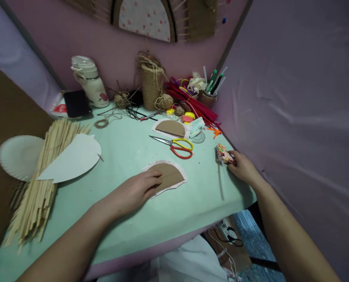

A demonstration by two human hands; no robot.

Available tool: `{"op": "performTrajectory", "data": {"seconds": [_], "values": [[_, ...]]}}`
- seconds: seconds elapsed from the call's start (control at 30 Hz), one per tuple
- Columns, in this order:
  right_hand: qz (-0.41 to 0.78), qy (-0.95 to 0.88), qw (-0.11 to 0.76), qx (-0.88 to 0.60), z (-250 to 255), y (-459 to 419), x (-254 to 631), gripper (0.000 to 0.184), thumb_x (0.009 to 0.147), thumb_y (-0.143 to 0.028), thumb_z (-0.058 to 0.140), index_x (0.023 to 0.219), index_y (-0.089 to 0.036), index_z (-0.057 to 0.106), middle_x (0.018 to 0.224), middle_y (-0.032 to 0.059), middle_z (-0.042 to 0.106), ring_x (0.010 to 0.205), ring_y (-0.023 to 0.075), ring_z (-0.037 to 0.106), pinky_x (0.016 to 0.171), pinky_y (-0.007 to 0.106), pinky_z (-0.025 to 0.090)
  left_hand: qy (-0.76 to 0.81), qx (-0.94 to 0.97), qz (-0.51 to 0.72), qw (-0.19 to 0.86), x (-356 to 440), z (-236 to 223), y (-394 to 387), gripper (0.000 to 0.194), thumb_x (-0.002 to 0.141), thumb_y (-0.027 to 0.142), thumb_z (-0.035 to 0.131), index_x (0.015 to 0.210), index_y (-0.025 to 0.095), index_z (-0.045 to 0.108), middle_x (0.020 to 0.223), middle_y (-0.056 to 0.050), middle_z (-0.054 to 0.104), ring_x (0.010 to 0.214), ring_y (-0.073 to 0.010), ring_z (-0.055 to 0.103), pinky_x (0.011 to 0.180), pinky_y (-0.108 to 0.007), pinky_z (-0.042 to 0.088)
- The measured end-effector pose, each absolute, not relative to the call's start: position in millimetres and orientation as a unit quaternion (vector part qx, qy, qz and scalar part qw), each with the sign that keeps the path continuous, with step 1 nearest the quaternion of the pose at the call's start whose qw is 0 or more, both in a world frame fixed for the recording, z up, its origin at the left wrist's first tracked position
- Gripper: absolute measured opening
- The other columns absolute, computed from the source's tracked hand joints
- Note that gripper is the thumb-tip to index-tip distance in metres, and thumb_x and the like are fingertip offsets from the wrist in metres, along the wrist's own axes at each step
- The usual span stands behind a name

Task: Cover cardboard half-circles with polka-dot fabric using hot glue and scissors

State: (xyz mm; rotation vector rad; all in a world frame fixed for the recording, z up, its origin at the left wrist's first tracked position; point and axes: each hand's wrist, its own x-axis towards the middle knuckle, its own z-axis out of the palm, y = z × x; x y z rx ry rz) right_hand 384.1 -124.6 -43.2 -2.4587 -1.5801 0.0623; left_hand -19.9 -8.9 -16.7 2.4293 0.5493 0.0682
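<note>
My left hand (pixel 143 183) lies on a half-round piece of cardboard (pixel 172 175), its fingers resting on the surface. White material with pinkish specks borders the cardboard's curved edge. At the table's right side, my right hand (pixel 241 166) has its fingers closed round a small, brightly patterned object (pixel 225 154); its kind is unclear and my fingers hide part of it. A thin grey strip (pixel 220 182) runs from beside it toward the front edge. Between and beyond the hands, scissors (pixel 174 145) with yellow and red handles lie partly spread. Behind them is a second cardboard half-round (pixel 171 128) on white material.
Wooden sticks (pixel 42 176), a white paper shape (pixel 74 160) and a paper plate (pixel 18 156) lie left. A bottle (pixel 92 84), twine spool (pixel 152 84), red pipe cleaners (pixel 196 105) and pen cup (pixel 208 98) line the back. A purple sheet (pixel 294 98) hangs right.
</note>
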Motion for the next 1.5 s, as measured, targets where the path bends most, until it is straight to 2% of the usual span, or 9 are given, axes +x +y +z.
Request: {"op": "performTrajectory", "data": {"seconds": [0.2,0.27,0.33,0.43,0.53,0.7,0.97,1.37,1.5], "values": [[0.051,-0.527,0.185,-0.828,-24.8,-150.4,349.1,0.032,0.084,-0.033,0.045,0.105,-0.017,0.063,0.08,0.0064,0.067,0.069,0.0223,0.06,0.059,0.03,0.046,0.213,0.931,0.065,0.29,-25.7,-14.0,1.2,0.028,0.093,0.019,0.044,0.11,0.019,0.066,0.136,-0.01,0.058,0.123,-0.0242,0.054,0.099,-0.037,0.046],[0.13,-0.497,0.231,-0.826,-19.0,-160.9,329.8,0.028,0.085,-0.041,0.049,0.094,-0.018,0.063,0.066,0.0016,0.058,0.059,0.0194,0.054,0.052,0.029,0.044,0.231,0.93,0.083,0.275,-32.3,-12.6,6.6,0.028,0.092,0.018,0.046,0.113,0.02,0.064,0.141,-0.01,0.053,0.132,-0.0245,0.046,0.105,-0.04,0.041],[0.244,-0.467,0.306,-0.793,-13.0,-169.2,305.6,0.026,0.083,-0.043,0.056,0.094,-0.019,0.06,0.068,-0.0004,0.054,0.06,0.0173,0.052,0.056,0.029,0.047,0.249,0.928,0.076,0.265,-39.4,-10.3,10.8,0.03,0.09,0.02,0.05,0.117,0.021,0.062,0.147,-0.01,0.046,0.139,-0.0261,0.037,0.11,-0.043,0.035],[0.393,-0.473,0.276,-0.739,-3.2,-173.6,263.9,0.026,0.083,-0.046,0.057,0.08,-0.02,0.056,0.064,-0.0019,0.049,0.058,0.0147,0.046,0.052,0.026,0.042,0.264,0.928,0.026,0.262,-47.3,-5.9,13.1,0.035,0.088,0.023,0.053,0.123,0.023,0.06,0.154,-0.009,0.038,0.145,-0.0305,0.024,0.114,-0.05,0.026],[0.465,-0.505,0.222,-0.693,6.2,-166.8,225.6,0.031,0.085,-0.046,0.055,0.067,-0.02,0.051,0.058,-0.003,0.047,0.056,0.0136,0.044,0.053,0.026,0.038,0.258,0.93,-0.001,0.263,-49.7,-3.7,11.4,0.039,0.089,0.024,0.052,0.127,0.027,0.059,0.157,-0.008,0.032,0.147,-0.0329,0.018,0.115,-0.054,0.022],[0.57,-0.492,0.179,-0.634,12.7,-145.5,187.3,0.022,0.084,-0.037,0.055,0.07,-0.02,0.052,0.058,-0.0021,0.056,0.055,0.0142,0.051,0.055,0.025,0.041,0.259,0.93,-0.011,0.261,-47.4,-5.7,8.8,0.039,0.09,0.021,0.049,0.126,0.028,0.061,0.156,-0.006,0.033,0.146,-0.0345,0.019,0.114,-0.055,0.021],[0.537,-0.548,0.134,-0.627,2.0,-129.8,178.4,0.016,0.084,-0.034,0.053,0.075,-0.02,0.053,0.053,-0.0069,0.041,0.048,0.0107,0.036,0.045,0.021,0.03,0.261,0.926,-0.029,0.272,-48.1,-8.1,11.2,0.041,0.087,0.023,0.053,0.127,0.03,0.061,0.156,-0.006,0.032,0.145,-0.0371,0.018,0.112,-0.055,0.024],[0.537,-0.559,0.064,-0.628,1.3,-119.6,171.8,0.031,0.087,-0.048,0.053,0.069,-0.022,0.049,0.046,-0.0066,0.042,0.043,0.011,0.036,0.042,0.023,0.027,0.252,0.923,0.047,0.287,-42.7,-24.2,12.3,0.024,0.087,0.022,0.054,0.106,0.027,0.068,0.137,-0.004,0.054,0.128,-0.0285,0.04,0.105,-0.046,0.03],[0.524,-0.563,0.055,-0.636,3.9,-118.5,169.6,0.034,0.086,-0.048,0.053,0.065,-0.023,0.046,0.045,-0.0054,0.044,0.042,0.0121,0.038,0.043,0.024,0.029,0.251,0.918,0.069,0.299,-43.2,-29.0,12.8,0.021,0.087,0.023,0.055,0.103,0.027,0.068,0.135,-0.004,0.055,0.126,-0.0287,0.041,0.105,-0.046,0.028]]}}
